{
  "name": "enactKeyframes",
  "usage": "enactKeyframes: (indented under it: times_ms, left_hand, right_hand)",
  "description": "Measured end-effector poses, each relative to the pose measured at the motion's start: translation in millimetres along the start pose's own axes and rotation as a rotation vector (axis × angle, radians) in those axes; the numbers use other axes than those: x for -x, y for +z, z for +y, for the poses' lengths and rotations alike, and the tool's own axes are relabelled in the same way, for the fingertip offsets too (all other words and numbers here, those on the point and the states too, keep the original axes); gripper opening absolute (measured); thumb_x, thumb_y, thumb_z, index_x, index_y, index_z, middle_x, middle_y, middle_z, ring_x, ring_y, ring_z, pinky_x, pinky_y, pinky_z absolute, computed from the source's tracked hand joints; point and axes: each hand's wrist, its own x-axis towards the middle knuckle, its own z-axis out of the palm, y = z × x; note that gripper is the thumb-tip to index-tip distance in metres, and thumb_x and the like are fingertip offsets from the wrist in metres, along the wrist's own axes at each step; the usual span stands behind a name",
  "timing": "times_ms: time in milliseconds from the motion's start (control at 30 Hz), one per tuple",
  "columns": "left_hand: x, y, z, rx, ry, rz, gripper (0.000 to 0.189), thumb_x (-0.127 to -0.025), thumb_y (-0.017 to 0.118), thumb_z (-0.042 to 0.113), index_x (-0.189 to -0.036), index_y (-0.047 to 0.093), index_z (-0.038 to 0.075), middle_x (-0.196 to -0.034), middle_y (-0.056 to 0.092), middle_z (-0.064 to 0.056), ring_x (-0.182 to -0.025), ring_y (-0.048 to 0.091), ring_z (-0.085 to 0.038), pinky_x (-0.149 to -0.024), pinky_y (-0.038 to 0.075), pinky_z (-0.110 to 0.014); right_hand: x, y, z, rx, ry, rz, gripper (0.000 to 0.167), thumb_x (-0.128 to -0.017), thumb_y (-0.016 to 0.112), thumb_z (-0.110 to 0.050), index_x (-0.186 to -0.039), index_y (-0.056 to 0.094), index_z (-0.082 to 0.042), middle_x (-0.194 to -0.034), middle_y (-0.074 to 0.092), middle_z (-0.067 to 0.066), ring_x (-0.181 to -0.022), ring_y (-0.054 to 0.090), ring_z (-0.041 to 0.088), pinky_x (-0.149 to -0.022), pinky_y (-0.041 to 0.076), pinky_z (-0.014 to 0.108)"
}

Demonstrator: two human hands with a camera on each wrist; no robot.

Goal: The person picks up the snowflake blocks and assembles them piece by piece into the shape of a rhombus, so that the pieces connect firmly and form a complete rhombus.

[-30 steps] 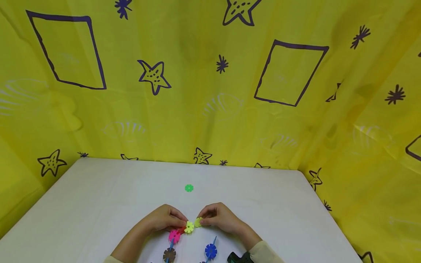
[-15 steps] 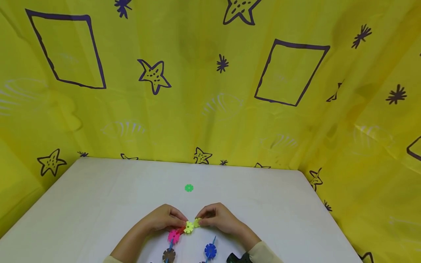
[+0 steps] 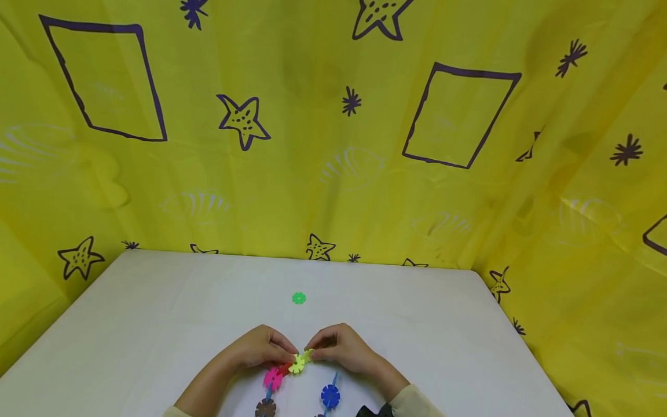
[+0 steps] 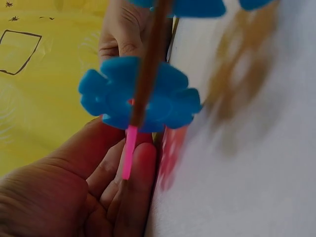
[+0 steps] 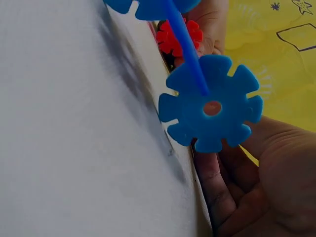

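Note:
My left hand [image 3: 259, 347] pinches a yellow notched flower disc [image 3: 296, 365] at the end of a chain of linked discs. Behind it in the chain come a red disc [image 3: 283, 369], a pink disc [image 3: 272, 379] and a brown disc [image 3: 265, 408]. Between the thumb and fingers of my right hand [image 3: 341, 348] is a yellow-green disc [image 3: 308, 355], its edge overlapping the yellow one. The right wrist view shows a light blue disc [image 5: 232, 113] close to the camera, covering my right fingertips. In the left wrist view another light blue disc [image 4: 168, 94] hides what my left fingers pinch.
A loose green disc [image 3: 299, 298] lies farther back on the white table [image 3: 208, 295]. In front of my right hand is a dark blue disc [image 3: 330, 397] on the other arm of linked discs. A yellow patterned curtain [image 3: 292, 191] borders the table.
My right hand has moved left, bringing its yellow-green disc from beside the yellow disc to overlapping it. The chain has shifted slightly left and toward me; the left hand stays nearly in place.

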Motion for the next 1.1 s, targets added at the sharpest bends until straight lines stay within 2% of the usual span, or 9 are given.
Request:
enactKeyframes:
  times_ms: [333, 567, 867, 1100]
  left_hand:
    - [0.3, 1.5, 2.0, -0.038, 0.000, 0.044, 0.016, -0.082, 0.078, 0.009, -0.094, 0.077, -0.002, -0.075, 0.073, -0.002, -0.060, 0.055, -0.004, -0.054, 0.045, -0.016]
    - [0.0, 3.6, 1.8, -0.021, -0.024, 0.084, 0.017, -0.080, 0.078, 0.006, -0.094, 0.076, -0.004, -0.076, 0.073, -0.003, -0.061, 0.056, -0.005, -0.055, 0.047, -0.018]
    - [3.0, 5.5, 2.7, -0.045, -0.018, 0.127, 0.017, -0.080, 0.079, 0.010, -0.092, 0.077, -0.003, -0.077, 0.074, -0.003, -0.063, 0.056, -0.005, -0.057, 0.048, -0.019]
    - [3.4, 2.2, 1.8, -0.063, 0.006, 0.085, 0.015, -0.082, 0.079, 0.013, -0.092, 0.078, 0.002, -0.073, 0.072, 0.000, -0.060, 0.052, -0.004, -0.053, 0.044, -0.016]
  right_hand:
    - [1.8, 7, -4, 0.017, 0.022, 0.068, 0.008, -0.084, 0.077, -0.013, -0.091, 0.078, -0.008, -0.086, 0.075, 0.004, -0.079, 0.064, 0.004, -0.072, 0.049, 0.017]
    - [-0.7, 10, -1, 0.017, 0.019, 0.096, 0.008, -0.082, 0.078, -0.013, -0.089, 0.078, -0.009, -0.084, 0.075, 0.001, -0.076, 0.064, 0.004, -0.069, 0.050, 0.017]
    - [1.0, 14, -2, -0.027, 0.013, 0.129, 0.009, -0.082, 0.078, -0.010, -0.089, 0.077, -0.004, -0.084, 0.074, 0.007, -0.072, 0.063, 0.003, -0.066, 0.052, 0.017]
    - [1.6, 13, -6, -0.028, 0.041, 0.115, 0.008, -0.083, 0.077, -0.008, -0.091, 0.077, -0.006, -0.087, 0.073, 0.007, -0.074, 0.061, 0.004, -0.067, 0.050, 0.016]
